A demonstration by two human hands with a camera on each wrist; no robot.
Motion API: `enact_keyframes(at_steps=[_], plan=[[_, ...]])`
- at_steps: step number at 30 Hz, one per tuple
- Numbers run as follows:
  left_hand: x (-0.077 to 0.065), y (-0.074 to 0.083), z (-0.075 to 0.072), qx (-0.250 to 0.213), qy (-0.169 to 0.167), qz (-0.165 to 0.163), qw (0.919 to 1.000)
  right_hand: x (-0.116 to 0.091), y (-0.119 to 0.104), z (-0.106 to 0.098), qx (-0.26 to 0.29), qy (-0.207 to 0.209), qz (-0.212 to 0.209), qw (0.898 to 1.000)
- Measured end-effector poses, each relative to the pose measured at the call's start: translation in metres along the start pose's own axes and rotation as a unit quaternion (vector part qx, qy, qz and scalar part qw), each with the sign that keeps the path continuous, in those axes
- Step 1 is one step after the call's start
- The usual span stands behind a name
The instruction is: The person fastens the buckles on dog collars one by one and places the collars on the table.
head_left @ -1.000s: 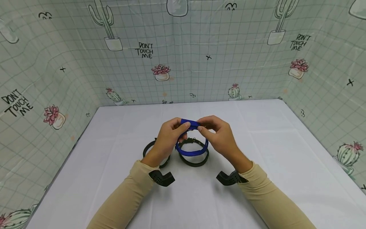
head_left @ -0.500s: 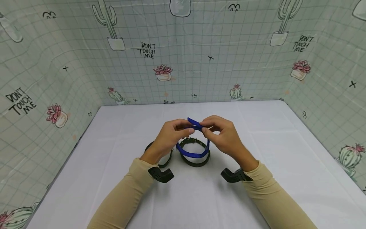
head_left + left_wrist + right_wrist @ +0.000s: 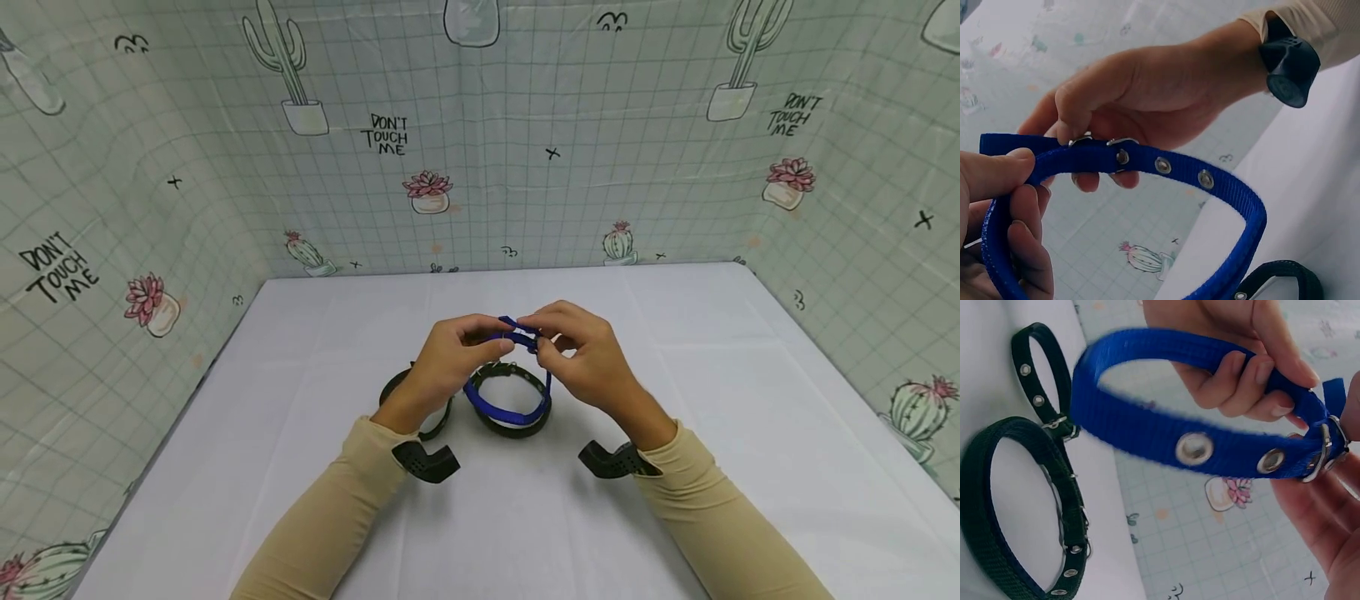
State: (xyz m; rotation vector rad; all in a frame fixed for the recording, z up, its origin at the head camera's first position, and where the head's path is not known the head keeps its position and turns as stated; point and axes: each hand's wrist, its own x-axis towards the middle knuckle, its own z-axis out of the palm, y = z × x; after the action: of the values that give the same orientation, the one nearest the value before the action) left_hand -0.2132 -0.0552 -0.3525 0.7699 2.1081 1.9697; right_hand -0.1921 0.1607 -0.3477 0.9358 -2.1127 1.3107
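Note:
A blue collar [image 3: 510, 415] with metal eyelets is held up in a loop between both hands. Its buckle [image 3: 1325, 450] shows in the right wrist view, with a strap end [image 3: 1335, 397] sticking out beside it. My left hand [image 3: 453, 350] pinches the blue band between thumb and fingers near that strap end. At the buckle, the right hand [image 3: 588, 346] grips the collar with thumb and fingertips. Behind the loop, one dark green collar [image 3: 517, 432] lies on the table. Another dark green collar [image 3: 390, 387] lies to its left, partly hidden by the left hand and wrist.
A white cloth covers the table [image 3: 480, 517]. Patterned fabric [image 3: 495, 108] with cactus drawings walls off the back and both sides. Each wrist carries a black camera mount, one by the left sleeve [image 3: 315, 508] and one by the right sleeve [image 3: 720, 508].
The strap end, earlier broad and flat in the left fingers, now shows as a narrow strip above the band. The loop hangs slightly lower. Both hands have shifted a little to the right.

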Motion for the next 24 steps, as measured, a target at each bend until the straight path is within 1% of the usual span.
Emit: enact_keyframes(at_steps=[3,6,11,13,16,21,23,24], plan=[[-0.001,0.0,0.0,-0.002,-0.005,0.007,1.0,0.001,-0.006,0.001,0.0,0.011,-0.013,1.0],[-0.001,0.001,0.001,0.008,-0.001,0.017,0.9998,0.0,-0.004,0.002,0.005,0.013,-0.018,1.0],[-0.002,0.002,0.002,0.033,0.022,0.026,0.9989,-0.003,0.007,0.002,0.016,0.008,-0.005,1.0],[-0.002,0.002,0.003,0.037,0.029,0.027,0.9985,-0.004,0.007,0.003,0.021,0.011,0.002,1.0],[-0.002,0.003,0.004,0.032,0.031,0.026,0.9987,-0.003,0.002,0.004,0.037,0.02,0.008,0.999],[-0.002,0.003,0.005,0.028,0.027,0.018,0.9991,0.0,-0.019,0.007,0.065,0.039,0.004,0.997],[-0.003,0.004,0.005,0.029,0.026,0.018,0.9991,-0.001,-0.019,0.008,0.072,0.046,0.01,0.996],[-0.003,0.003,0.006,0.029,0.025,0.017,0.9991,-0.002,-0.016,0.01,0.076,0.051,0.017,0.996]])
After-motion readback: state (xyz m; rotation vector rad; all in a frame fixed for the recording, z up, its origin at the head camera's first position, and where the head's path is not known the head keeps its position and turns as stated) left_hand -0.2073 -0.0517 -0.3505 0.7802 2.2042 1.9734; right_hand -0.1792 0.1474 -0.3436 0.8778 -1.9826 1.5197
